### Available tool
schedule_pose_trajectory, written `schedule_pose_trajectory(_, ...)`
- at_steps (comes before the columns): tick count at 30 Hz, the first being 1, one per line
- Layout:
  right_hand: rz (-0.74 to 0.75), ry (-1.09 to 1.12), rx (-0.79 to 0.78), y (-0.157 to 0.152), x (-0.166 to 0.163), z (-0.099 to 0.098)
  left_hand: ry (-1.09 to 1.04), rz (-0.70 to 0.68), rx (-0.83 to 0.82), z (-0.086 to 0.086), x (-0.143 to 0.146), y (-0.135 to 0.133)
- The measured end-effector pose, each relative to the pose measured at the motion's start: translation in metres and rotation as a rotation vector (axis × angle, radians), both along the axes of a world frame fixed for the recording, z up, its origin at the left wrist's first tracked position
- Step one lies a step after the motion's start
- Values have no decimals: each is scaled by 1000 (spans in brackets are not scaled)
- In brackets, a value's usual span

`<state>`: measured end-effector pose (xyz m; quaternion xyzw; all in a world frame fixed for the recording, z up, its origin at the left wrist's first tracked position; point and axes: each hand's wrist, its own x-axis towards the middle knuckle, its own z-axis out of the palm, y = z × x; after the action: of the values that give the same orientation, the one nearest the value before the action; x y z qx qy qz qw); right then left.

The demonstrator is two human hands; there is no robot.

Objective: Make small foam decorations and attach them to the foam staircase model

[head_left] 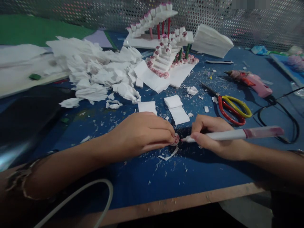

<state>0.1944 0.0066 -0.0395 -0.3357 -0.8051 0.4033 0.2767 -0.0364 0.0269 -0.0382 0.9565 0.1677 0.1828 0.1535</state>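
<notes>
The scissors point(231, 106) lie right of the paper squares point(174, 109). The glue gun point(251, 83) lies behind the scissors, the staircase model point(163, 47) behind the squares.

no readable text, labels, or numbers

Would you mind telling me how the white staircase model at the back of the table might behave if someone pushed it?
The staircase model looks like thin white foam, so it is probably very light and would slide easily on the blue table. Its upper flight rests on thin red posts, so it may tip or snap.
</notes>
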Motion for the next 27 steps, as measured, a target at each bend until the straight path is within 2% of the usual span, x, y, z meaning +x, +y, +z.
schedule_pose_trajectory(6,34,36,0,1,-1,-2,33,2,-19,3,2,0)
schedule_pose_trajectory(27,-10,-20,80,0,-1,-1,1,63,-137,0,3,1)
